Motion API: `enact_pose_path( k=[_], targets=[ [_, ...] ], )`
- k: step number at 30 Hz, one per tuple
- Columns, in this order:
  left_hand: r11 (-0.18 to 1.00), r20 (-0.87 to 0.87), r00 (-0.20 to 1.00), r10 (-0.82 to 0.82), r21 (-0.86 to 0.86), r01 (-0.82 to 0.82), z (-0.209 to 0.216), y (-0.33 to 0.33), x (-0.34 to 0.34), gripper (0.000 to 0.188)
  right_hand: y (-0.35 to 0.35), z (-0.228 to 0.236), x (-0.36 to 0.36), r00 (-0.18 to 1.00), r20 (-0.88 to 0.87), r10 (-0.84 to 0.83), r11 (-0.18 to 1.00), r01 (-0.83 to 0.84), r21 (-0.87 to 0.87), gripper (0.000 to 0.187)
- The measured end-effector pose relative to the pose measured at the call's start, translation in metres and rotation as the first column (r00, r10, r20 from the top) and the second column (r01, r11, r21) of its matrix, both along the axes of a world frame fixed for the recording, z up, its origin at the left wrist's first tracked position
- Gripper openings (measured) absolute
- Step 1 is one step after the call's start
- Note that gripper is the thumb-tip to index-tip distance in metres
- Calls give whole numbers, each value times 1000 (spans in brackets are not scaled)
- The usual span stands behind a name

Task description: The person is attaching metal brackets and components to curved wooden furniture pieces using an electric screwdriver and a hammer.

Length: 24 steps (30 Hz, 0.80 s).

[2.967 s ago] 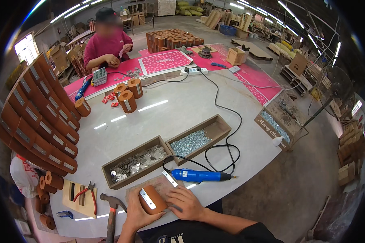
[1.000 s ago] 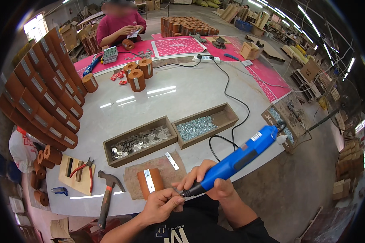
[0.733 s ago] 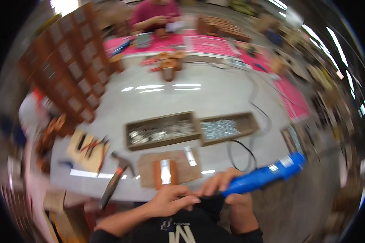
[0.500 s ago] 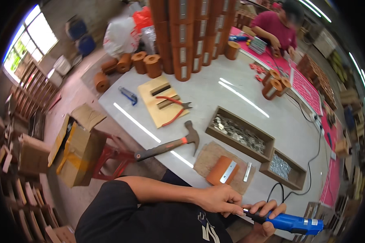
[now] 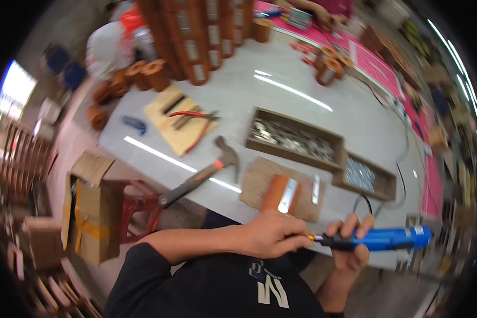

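My right hand is wrapped round the dark front end of a blue electric screwdriver, held almost level over the table's near edge. Thumb and fingers of my left hand are pinched at its tip, where a small yellow-orange bit shows; whether a screw is there too is hidden. Just beyond my left hand, a curved brown block with a metal strip along it lies on a tan cloth pad. Another metal strip lies on the pad, to the block's right.
Wooden trays hold flat metal pieces and small screws. A claw hammer, red-handled pliers and a yellowish board lie left. Brown cylinders stand stacked behind. A co-worker's arm shows at the far table.
The view has shifted, moving the table's things left and upward in the picture. The screwdriver has swung closer to level, and more of its yellow-orange bit shows beside my left fingers.
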<state>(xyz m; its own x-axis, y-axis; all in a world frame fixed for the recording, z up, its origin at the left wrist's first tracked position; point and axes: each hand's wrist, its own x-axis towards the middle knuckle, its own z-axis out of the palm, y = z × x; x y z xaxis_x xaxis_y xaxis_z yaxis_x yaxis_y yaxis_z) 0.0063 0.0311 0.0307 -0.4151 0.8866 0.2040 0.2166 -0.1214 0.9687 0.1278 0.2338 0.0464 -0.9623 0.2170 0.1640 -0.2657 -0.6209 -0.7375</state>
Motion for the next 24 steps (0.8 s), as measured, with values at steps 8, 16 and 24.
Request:
enact_pose_path(
  k=[8, 16, 24],
  targets=[
    [992, -193, 974, -123, -54, 114, 6, -6, 2, 15, -5, -4, 14, 996, -81, 27, 999, -30, -36, 33],
    [994, 142, 990, 3, -108, 12, 1, -9, 4, 11, -10, -16, 8, 999, -41, -26, 996, 23, -83, 30],
    [987, -89, 990, 109, -106, -118, 1, -1, 2, 13, -3, -24, 7, 1000, -12, -11, 991, 9, -130, 29]
  ],
)
